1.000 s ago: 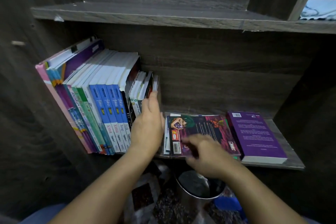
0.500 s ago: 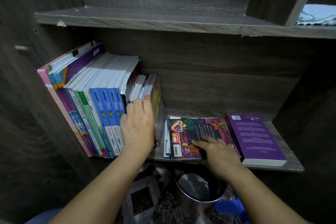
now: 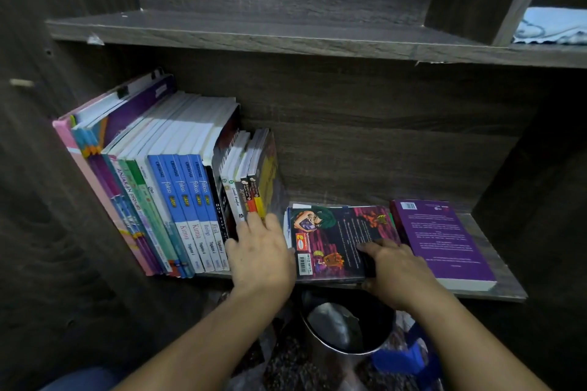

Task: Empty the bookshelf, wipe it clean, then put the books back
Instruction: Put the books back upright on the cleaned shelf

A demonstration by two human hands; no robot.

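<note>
"Why is the left hand (image 3: 259,255) flat against those upright books (image 3: 178,200)?"

"Looks like a prop. Its fingers lie together, spread over the spines of the thin books at the end of the row, pinching nothing. The row leans toward the left wall of the shelf (image 3: 495,290), and I'd guess the hand keeps the end ones from tipping into the gap."

"And the right hand (image 3: 398,270)?"

"It's on the comic book (image 3: 336,238), which lies flat on top of a small stack in the middle of the shelf. The fingers rest on the cover and the thumb seems tucked at the front edge, so I'd say it's gripping the comic to lift it, though I can't see under the palm."

"So the books are going back?"

"That's my reading. A purple book (image 3: 441,241) lies flat just beside the stack, waiting its turn. A cloth (image 3: 552,25) sits on the upper shelf at the right, and a metal bin (image 3: 346,327) stands on the floor below."
</note>
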